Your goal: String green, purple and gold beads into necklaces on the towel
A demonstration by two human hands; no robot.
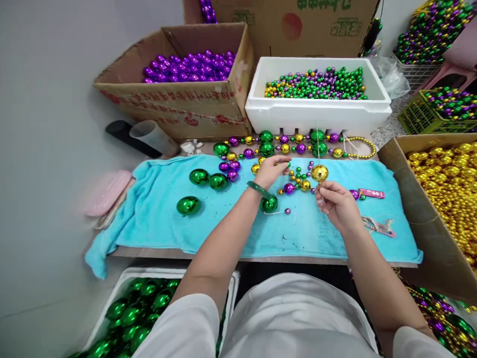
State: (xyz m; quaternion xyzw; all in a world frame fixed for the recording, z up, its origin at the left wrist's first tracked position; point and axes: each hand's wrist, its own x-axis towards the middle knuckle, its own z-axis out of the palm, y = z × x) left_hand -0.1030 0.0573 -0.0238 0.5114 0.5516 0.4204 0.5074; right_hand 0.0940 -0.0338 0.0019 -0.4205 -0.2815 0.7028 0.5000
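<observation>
My right hand (pixel 338 203) is pinched below a large shiny gold bead (pixel 319 173). A thin straight needle (pixel 318 144) rises out of that bead. To its left, my left hand (pixel 273 170), with a green bangle (pixel 260 190) on the wrist, pinches a small green bead (pixel 288 164) between its fingertips. Between the hands, a strung purple bead (pixel 289 188) and several small loose beads lie on the turquoise towel (pixel 238 223). A large green bead (pixel 269 204) sits under the left wrist, near a small purple bead (pixel 287 211) by a white thread.
Finished-looking bead strands (pixel 284 148) lie along the towel's back edge. Behind stand a white foam box (pixel 316 112) of small beads and a carton (pixel 175 107) of purple beads. A gold-bead carton (pixel 428 238) is at right; pink-handled snips (pixel 383 228) lie on the towel.
</observation>
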